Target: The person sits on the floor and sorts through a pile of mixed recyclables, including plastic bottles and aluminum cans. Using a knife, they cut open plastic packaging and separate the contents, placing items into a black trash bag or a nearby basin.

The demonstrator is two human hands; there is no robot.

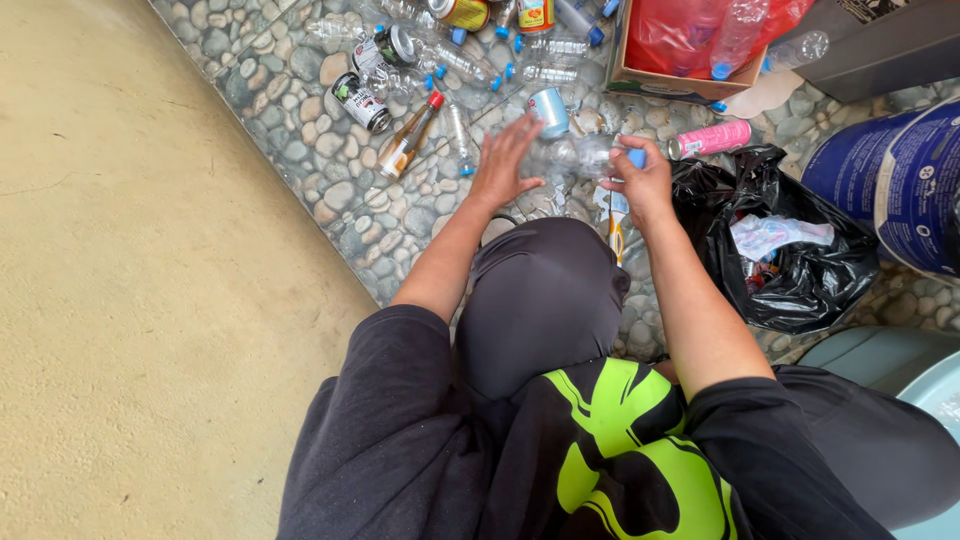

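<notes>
My right hand grips the neck of a clear plastic bottle at its blue cap. The bottle lies sideways between my two hands. My left hand is spread flat with fingers apart, resting against the bottle's other end, just below a pale blue cup. I squat over a pebble-patterned floor with one knee in black cloth under my arms.
Several clear bottles with blue caps, cans and a brown glass bottle lie scattered ahead. A pink can lies by an open black rubbish bag. A cardboard box with red plastic stands behind; a blue drum at right.
</notes>
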